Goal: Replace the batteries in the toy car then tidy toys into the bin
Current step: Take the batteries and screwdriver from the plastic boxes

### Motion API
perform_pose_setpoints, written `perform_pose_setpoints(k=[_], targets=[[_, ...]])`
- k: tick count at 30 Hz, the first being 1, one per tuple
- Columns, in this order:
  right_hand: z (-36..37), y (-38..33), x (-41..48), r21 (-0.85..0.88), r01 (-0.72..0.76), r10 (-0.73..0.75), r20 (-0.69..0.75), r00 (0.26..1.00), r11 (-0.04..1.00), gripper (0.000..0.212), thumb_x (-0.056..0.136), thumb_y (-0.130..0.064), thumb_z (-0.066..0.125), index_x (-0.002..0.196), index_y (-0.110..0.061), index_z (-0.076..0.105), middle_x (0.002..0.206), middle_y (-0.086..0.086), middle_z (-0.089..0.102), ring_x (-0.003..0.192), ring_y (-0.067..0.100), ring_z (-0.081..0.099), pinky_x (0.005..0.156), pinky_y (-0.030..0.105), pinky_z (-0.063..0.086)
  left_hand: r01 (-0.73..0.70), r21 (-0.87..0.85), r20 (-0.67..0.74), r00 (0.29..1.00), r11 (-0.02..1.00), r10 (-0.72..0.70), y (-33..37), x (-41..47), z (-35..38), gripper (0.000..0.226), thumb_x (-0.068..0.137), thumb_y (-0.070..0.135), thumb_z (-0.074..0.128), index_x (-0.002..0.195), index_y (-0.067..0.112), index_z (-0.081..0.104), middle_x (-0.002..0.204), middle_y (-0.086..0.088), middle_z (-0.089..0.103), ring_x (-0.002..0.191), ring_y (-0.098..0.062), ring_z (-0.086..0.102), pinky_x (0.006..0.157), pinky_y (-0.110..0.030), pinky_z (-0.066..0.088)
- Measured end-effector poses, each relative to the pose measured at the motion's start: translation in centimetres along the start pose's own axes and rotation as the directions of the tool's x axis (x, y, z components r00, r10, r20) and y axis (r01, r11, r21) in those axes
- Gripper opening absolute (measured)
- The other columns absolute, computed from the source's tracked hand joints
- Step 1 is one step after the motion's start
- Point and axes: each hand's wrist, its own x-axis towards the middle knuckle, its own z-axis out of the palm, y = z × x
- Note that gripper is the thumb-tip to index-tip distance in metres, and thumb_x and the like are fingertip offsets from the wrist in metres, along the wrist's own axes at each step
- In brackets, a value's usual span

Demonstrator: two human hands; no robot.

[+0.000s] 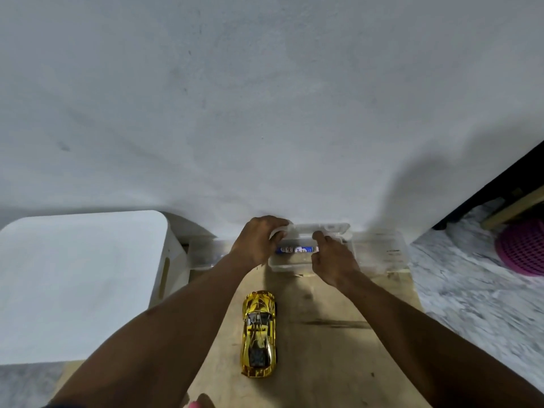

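The shiny gold toy car (259, 334) sat on the wooden board (323, 348), close by. Farther off, the left hand (256, 240) gripped a small clear box (297, 260), while the right hand (332, 257) pinched the batteries (295, 249) inside it.

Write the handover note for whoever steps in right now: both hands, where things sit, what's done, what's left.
Left hand grips the raised lid of the small clear box. Right hand is at the box's right end, fingers by the blue battery inside. Gold toy car sits upright on the wooden board, untouched. Larger clear bin stands behind.
Done: box opened.
Left: battery swap, tidy toys.
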Motion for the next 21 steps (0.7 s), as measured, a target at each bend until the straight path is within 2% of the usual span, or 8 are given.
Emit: perform_pose_setpoints(k=[4,7,13,17,21], targets=[[0.9,-0.1,-0.1,-0.008,0.039,-0.039,-0.004,0.999,0.999,0.032,0.094,-0.025,0.048,0.125,-0.017,0.041,0.118,0.008,0.059,0.107,0.029,0.053,0.081,0.039,0.049,0.006,-0.002,0.002,1.000,1.000,-0.006,-0.1,0.1,0.2,0.029,0.094,0.017,0.067,0.122,0.016,0.071,0.123,-0.002,0.070,0.113,-0.020,0.063,0.097,-0.028,0.049],[1.6,-0.5,-0.2,0.106,0.076,-0.077,0.009,0.997,0.991,0.036,0.096,-0.022,0.050,0.131,-0.020,0.043,0.127,0.004,0.055,0.112,0.024,0.053,0.085,0.032,0.048,0.014,-0.010,-0.004,1.000,1.000,-0.014,-0.2,0.1,0.2,0.028,0.094,0.018,0.066,0.122,0.015,0.071,0.123,-0.002,0.070,0.113,-0.020,0.063,0.097,-0.028,0.048],[3.0,-1.3,-0.2,0.125,0.156,-0.155,-0.022,0.988,0.980,0.041,0.100,-0.028,0.042,0.140,-0.020,0.044,0.139,0.002,0.050,0.123,0.023,0.049,0.099,0.036,0.048,0.018,-0.010,-0.016,1.000,1.000,-0.018,-0.4,0.1,0.2,0.028,0.095,0.020,0.065,0.122,0.016,0.071,0.124,-0.002,0.070,0.113,-0.019,0.062,0.096,-0.027,0.047],[3.2,-2.5,0.2,0.099,0.257,-0.259,0.002,0.966,0.961,0.040,0.101,-0.033,0.040,0.137,-0.017,0.048,0.139,0.004,0.048,0.125,0.022,0.047,0.102,0.034,0.046,0.002,-0.033,-0.044,0.999,0.999,-0.003,-0.5,0.0,0.4,0.027,0.094,0.018,0.067,0.120,0.015,0.072,0.120,-0.002,0.071,0.109,-0.019,0.065,0.094,-0.028,0.050],[3.3,-3.5,0.9,0.003,0.273,-0.273,0.034,0.961,0.962,0.044,0.099,-0.036,0.037,0.136,-0.015,0.049,0.132,0.008,0.048,0.123,0.024,0.046,0.102,0.038,0.045,-0.016,-0.035,-0.072,0.997,0.999,0.013,-0.8,0.0,0.5,0.027,0.092,0.016,0.069,0.118,0.014,0.073,0.118,-0.003,0.072,0.106,-0.019,0.066,0.093,-0.028,0.051]])
